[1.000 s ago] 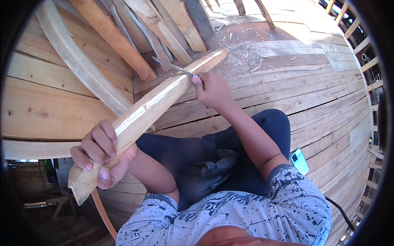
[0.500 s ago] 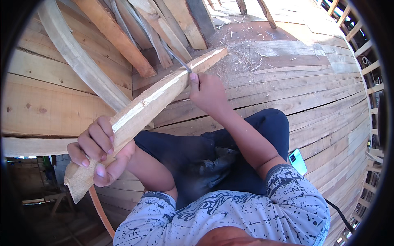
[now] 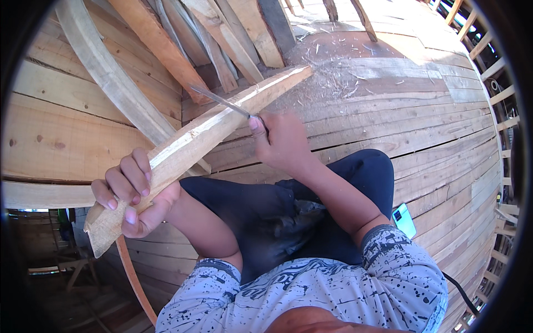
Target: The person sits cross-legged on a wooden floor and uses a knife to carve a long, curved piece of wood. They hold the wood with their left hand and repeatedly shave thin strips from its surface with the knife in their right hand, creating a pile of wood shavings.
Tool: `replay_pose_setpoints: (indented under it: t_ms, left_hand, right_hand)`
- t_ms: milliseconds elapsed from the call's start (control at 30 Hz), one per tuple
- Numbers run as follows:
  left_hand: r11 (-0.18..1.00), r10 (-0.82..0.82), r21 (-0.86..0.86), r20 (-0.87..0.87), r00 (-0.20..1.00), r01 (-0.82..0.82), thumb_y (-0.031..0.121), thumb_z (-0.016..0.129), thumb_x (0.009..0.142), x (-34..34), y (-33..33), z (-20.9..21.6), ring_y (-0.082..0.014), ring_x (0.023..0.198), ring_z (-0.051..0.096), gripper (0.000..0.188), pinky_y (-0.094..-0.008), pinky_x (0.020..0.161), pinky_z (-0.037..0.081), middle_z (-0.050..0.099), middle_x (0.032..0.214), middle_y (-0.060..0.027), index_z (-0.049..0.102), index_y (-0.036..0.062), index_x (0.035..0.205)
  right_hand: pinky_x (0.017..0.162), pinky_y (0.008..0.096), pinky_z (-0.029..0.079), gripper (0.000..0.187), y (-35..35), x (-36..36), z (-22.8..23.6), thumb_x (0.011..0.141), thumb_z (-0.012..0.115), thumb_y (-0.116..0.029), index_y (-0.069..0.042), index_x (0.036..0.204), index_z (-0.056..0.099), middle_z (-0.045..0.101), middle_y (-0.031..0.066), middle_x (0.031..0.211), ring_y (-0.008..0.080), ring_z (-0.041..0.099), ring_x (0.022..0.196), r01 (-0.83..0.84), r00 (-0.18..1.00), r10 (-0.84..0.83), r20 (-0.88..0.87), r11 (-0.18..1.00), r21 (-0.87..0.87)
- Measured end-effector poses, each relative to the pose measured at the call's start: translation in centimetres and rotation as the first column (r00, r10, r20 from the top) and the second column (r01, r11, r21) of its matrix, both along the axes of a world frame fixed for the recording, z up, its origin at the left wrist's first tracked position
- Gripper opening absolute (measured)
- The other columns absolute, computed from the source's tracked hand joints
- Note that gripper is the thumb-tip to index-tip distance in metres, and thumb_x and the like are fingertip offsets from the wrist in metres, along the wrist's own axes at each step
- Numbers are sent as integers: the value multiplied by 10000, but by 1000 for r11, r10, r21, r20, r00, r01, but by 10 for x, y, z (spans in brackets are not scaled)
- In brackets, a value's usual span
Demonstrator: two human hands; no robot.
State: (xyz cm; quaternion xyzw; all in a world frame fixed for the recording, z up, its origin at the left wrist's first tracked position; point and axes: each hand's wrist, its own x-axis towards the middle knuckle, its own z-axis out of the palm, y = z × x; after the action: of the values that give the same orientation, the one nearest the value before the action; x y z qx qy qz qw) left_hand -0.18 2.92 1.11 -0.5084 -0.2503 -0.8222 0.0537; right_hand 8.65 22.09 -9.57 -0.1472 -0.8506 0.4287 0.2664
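A long piece of timber (image 3: 214, 129) slants across in front of me, its near end at lower left and its tapered end at upper right. Pale, freshly cut wood shows along its upper edge. My left hand (image 3: 133, 191) is wrapped round the timber close to the near end. In my right hand (image 3: 286, 143), closed round its handle, is a knife (image 3: 221, 100); the narrow blade points to the upper left and lies across the timber's top edge. Most of the handle is hidden by the fingers.
Wood shavings (image 3: 350, 75) litter the plank floor (image 3: 355, 130) past the timber's far end. Several boards (image 3: 166, 47) lean at upper left, beside a curved rib (image 3: 105, 72). A light blue phone (image 3: 404, 220) lies right of my knee, near a black cable (image 3: 462, 291).
My right hand has come slightly back toward me, and the knife blade has swung to point more to the left. The timber's near end has risen a little with my left hand.
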Motion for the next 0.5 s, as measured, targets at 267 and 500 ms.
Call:
replay_pose_setpoints:
  t_ms: [267, 500]
  left_hand:
    - [999, -24, -24, -49, 998, 23, 119, 639, 695, 5, 5, 3, -65, 530, 394, 233, -239, 583, 286, 431, 618, 71, 503, 197, 867]
    - [1000, -23, -4, -46, 999, 23, 115, 636, 689, 11, 9, 3, -64, 518, 397, 234, -234, 577, 291, 429, 598, 80, 495, 199, 855]
  right_hand:
    - [538, 514, 423, 456, 11, -2, -1, 994, 493, -317, 5, 683, 577, 549, 245, 587, 465, 572, 579, 28, 999, -29, 28, 998, 59]
    - [545, 522, 430, 457, 28, -17, -18, 990, 498, -328, 4, 694, 603, 549, 245, 586, 457, 576, 581, 131, 989, -134, 61, 990, 57]
